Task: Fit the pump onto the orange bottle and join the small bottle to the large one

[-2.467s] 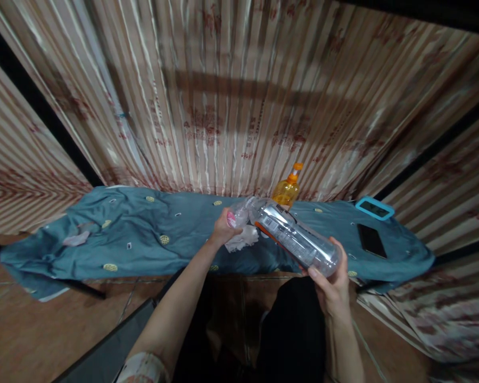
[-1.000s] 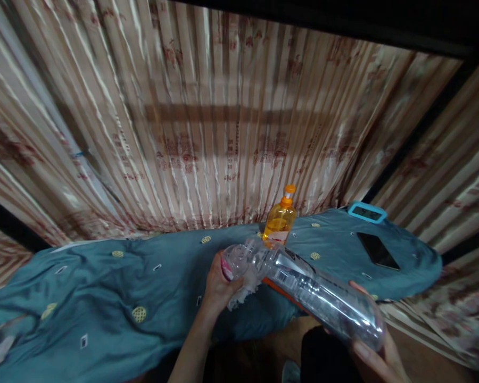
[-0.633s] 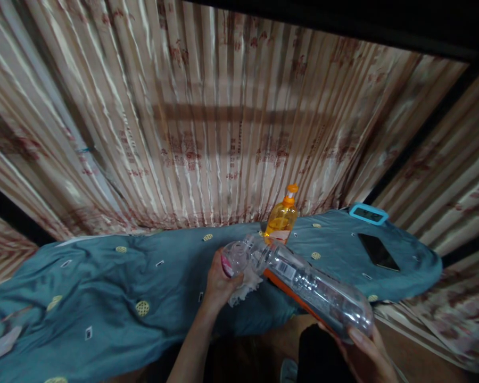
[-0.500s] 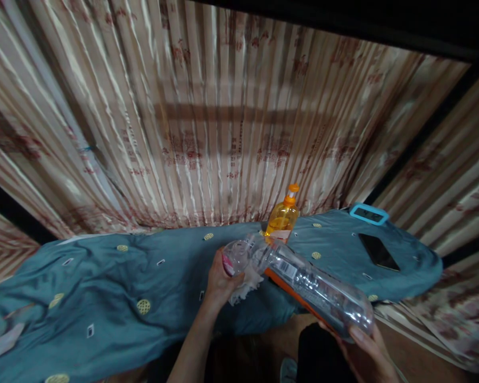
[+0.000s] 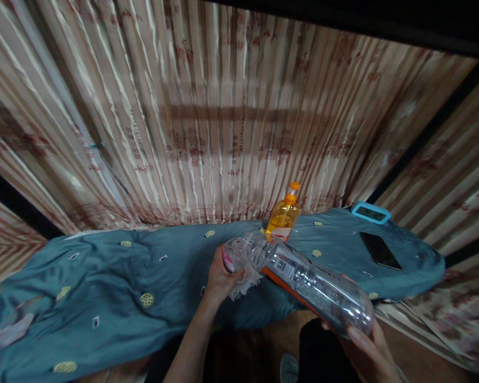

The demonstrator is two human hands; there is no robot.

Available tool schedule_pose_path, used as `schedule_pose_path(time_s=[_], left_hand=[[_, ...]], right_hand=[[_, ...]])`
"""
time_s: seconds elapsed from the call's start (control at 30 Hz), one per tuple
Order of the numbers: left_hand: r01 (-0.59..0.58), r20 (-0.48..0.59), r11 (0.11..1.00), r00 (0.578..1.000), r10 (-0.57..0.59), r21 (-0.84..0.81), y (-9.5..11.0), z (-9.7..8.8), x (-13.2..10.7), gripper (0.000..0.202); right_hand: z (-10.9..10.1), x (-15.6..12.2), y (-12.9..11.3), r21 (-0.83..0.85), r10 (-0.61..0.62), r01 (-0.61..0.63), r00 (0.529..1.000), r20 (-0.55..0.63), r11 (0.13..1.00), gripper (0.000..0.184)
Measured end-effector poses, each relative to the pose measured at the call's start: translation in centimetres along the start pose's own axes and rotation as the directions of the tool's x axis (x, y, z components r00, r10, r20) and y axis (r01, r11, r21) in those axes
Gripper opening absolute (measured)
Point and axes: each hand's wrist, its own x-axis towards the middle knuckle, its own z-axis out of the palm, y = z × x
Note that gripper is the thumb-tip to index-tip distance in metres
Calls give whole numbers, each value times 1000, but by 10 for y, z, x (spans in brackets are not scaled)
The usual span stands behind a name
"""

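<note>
My left hand [image 5: 220, 279] is wrapped round a small clear plastic bottle [image 5: 236, 249] with a bit of pink on its side. Crumpled white material [image 5: 246, 282], perhaps tissue, shows just below that bottle, by my fingers. In my right hand [image 5: 369, 346] lies the base end of a large clear plastic bottle [image 5: 323, 290], which has a barcode and an orange strip along its lower side. It tilts down toward me, its neck close to the small bottle's neck; whether the two touch I cannot tell. Behind them stands an amber pump bottle [image 5: 284, 215] with an orange top.
A teal patterned cloth [image 5: 179, 276] covers the long surface ahead. On its right are a blue-framed digital clock [image 5: 370, 213] and a dark phone [image 5: 379, 250]. Pleated curtains [image 5: 207, 138] hang behind, and a dark beam [image 5: 383, 26] crosses above.
Both hands keep hold of their bottles, which have barely moved. The view has shifted slightly, so the surroundings sit a little differently in the picture.
</note>
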Motion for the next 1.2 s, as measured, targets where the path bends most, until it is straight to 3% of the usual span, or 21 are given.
schedule_pose_path(time_s=[0.13,0.27,0.4,0.57,0.9,1.2], left_hand=[[0,-10,1000,1000,0,5,-2,0,0,67],[-22,-9,1000,1000,22,0,-1,-1,0,67],[-23,-10,1000,1000,23,10,-1,-1,-3,67],[-19,-43,1000,999,19,-3,-7,3,-5,71],[-68,-61,997,996,67,-21,-10,7,-9,70],[-79,-88,996,993,76,-38,-18,11,-12,72]], right_hand=[[-2,0,0,6,33,-33,999,-4,999,82],[-2,-1,-2,-35,22,-20,998,63,999,100],[14,-10,-17,-60,79,-81,997,-21,995,109],[26,-18,-31,-39,84,-87,995,-59,995,100],[9,-16,-27,-138,7,-9,1000,-10,990,90],[10,-18,-28,-169,-7,0,999,-44,986,99]])
